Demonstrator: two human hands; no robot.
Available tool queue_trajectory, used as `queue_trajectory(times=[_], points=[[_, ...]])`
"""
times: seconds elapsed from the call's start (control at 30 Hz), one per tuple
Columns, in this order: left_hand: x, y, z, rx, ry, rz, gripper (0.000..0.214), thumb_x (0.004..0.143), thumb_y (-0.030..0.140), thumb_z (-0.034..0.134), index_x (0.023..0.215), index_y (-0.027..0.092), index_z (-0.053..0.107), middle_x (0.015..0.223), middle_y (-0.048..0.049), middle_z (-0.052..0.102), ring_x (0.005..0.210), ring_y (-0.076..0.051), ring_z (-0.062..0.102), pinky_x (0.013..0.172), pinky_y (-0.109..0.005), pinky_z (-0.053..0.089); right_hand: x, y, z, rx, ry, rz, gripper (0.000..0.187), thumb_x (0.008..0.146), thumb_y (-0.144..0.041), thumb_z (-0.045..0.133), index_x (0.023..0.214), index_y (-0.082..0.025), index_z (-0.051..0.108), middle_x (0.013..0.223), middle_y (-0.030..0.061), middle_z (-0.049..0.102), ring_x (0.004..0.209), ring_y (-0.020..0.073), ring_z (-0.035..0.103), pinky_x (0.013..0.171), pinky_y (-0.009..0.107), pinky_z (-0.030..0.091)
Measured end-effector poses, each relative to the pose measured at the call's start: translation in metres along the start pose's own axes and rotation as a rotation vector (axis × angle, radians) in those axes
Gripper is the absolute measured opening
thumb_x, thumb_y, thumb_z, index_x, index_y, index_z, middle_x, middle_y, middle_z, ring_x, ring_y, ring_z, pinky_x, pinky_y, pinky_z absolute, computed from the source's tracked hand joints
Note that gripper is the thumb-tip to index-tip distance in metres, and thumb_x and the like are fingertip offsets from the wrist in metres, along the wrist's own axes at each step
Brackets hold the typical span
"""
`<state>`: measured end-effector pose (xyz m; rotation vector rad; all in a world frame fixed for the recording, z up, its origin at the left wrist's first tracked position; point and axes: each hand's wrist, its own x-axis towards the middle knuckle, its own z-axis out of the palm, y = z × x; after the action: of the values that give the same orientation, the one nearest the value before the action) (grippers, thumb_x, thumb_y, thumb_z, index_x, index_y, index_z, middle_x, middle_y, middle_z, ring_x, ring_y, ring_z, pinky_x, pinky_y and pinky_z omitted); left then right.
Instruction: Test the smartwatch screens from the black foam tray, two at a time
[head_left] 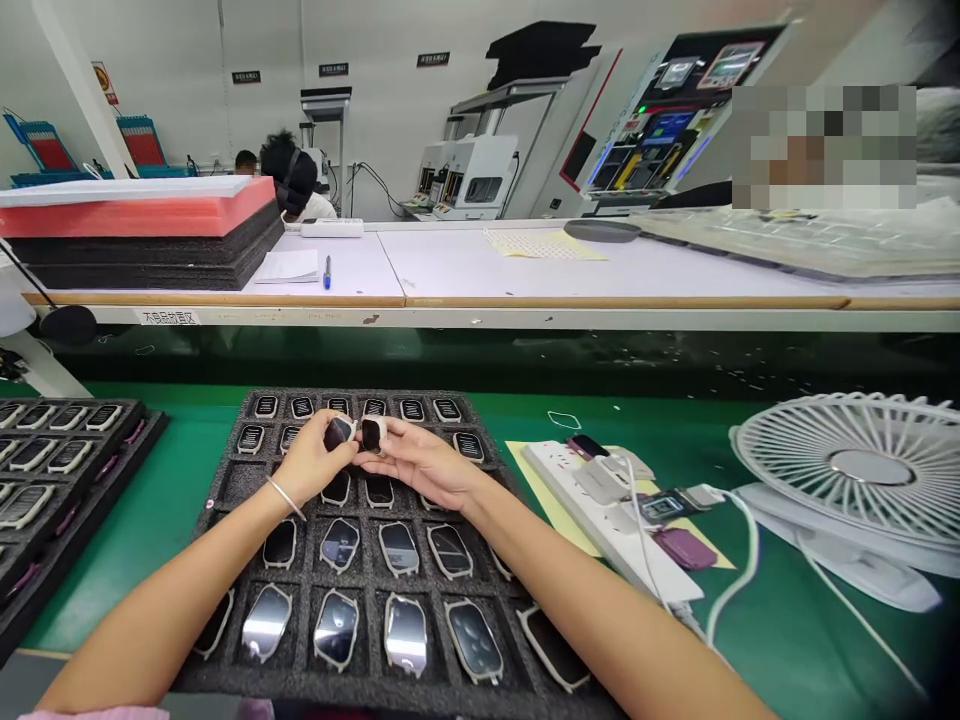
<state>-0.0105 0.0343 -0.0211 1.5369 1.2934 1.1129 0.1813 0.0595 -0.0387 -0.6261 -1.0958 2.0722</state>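
My left hand (313, 462), with a thin bangle at its wrist, grips a smartwatch case (340, 432) with a dark screen between thumb and fingers. Close beside it, my right hand (427, 465) pinches a small pale piece with a dark square face (371, 434); I cannot make out exactly what kind it is. Both hands are above a black foam tray (300, 625) of strapless watch cases. In the near rows the cases, such as this silver-rimmed watch case (336, 628), lie screen up. Several far ones show printed backs. My hands and forearms hide some pockets.
Left is another foam tray (90, 490) of watch cases. To the right are a white power strip (600, 510) with chargers and cables, a purple piece (684, 548) and a white fan (862, 470). A raised shelf (450, 280) crosses behind, carrying foam sheets (150, 240). A person (292, 180) sits beyond.
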Motion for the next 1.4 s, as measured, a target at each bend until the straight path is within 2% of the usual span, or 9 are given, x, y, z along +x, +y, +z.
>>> queue_trajectory(times=[0.2,0.37,0.5,0.6,0.9,1.13,1.4], points=[[-0.005,-0.009,-0.002,0.132,0.034,0.084,0.022,0.075,0.017,0.060,0.096,0.019,0.055,0.097,-0.0035,0.065,0.096,-0.020,0.061,0.092,-0.035,0.046,-0.002,0.005,-0.002,-0.019,-0.027,0.012,0.045,0.079,-0.025,0.081,0.119,-0.022,0.059,0.112,0.0061,0.071,0.095,0.0179,0.075,0.100,0.039,0.053],[-0.008,-0.011,0.000,0.149,0.016,0.091,0.021,0.077,0.020,0.058,0.097,0.020,0.054,0.095,-0.0030,0.064,0.094,-0.020,0.060,0.090,-0.035,0.045,-0.004,0.006,-0.002,-0.030,-0.078,0.020,0.047,0.077,-0.024,0.082,0.118,-0.022,0.060,0.113,0.0043,0.068,0.096,0.0182,0.074,0.094,0.034,0.056],[-0.011,-0.013,0.002,0.085,0.048,0.059,0.029,0.078,0.029,0.063,0.104,0.020,0.052,0.097,-0.0035,0.063,0.092,-0.019,0.060,0.087,-0.033,0.046,-0.005,0.009,-0.002,-0.056,-0.093,-0.013,0.049,0.079,-0.028,0.081,0.122,-0.021,0.057,0.107,0.0044,0.068,0.085,0.0161,0.074,0.078,0.028,0.058],[-0.012,-0.013,0.003,0.041,0.046,0.050,0.030,0.078,0.030,0.063,0.104,0.020,0.052,0.098,-0.0040,0.063,0.094,-0.019,0.060,0.089,-0.033,0.046,-0.005,0.011,-0.003,-0.062,-0.082,-0.016,0.053,0.079,-0.030,0.081,0.125,-0.020,0.056,0.103,0.0041,0.069,0.077,0.0142,0.073,0.069,0.026,0.055],[-0.014,-0.010,0.001,0.051,0.060,0.035,0.033,0.075,0.026,0.063,0.107,0.019,0.055,0.108,-0.0068,0.065,0.103,-0.021,0.061,0.096,-0.036,0.044,-0.007,0.009,-0.001,-0.022,-0.085,0.004,0.056,0.078,-0.033,0.082,0.125,-0.020,0.056,0.101,0.0044,0.072,0.080,0.0162,0.073,0.076,0.029,0.054],[-0.014,-0.011,0.000,0.079,0.079,0.050,0.032,0.075,0.022,0.061,0.107,0.020,0.056,0.108,-0.0060,0.066,0.103,-0.022,0.062,0.095,-0.035,0.045,-0.007,0.009,-0.002,-0.049,-0.087,-0.024,0.056,0.077,-0.034,0.082,0.124,-0.020,0.056,0.095,0.0028,0.070,0.077,0.0159,0.072,0.071,0.028,0.053],[-0.015,-0.012,0.002,0.069,0.059,0.046,0.031,0.075,0.022,0.059,0.106,0.019,0.054,0.103,-0.0052,0.065,0.096,-0.019,0.062,0.090,-0.033,0.047,-0.008,0.010,0.001,-0.065,-0.114,-0.059,0.052,0.078,-0.034,0.082,0.122,-0.022,0.058,0.103,0.0021,0.068,0.075,0.0132,0.071,0.072,0.027,0.051]])
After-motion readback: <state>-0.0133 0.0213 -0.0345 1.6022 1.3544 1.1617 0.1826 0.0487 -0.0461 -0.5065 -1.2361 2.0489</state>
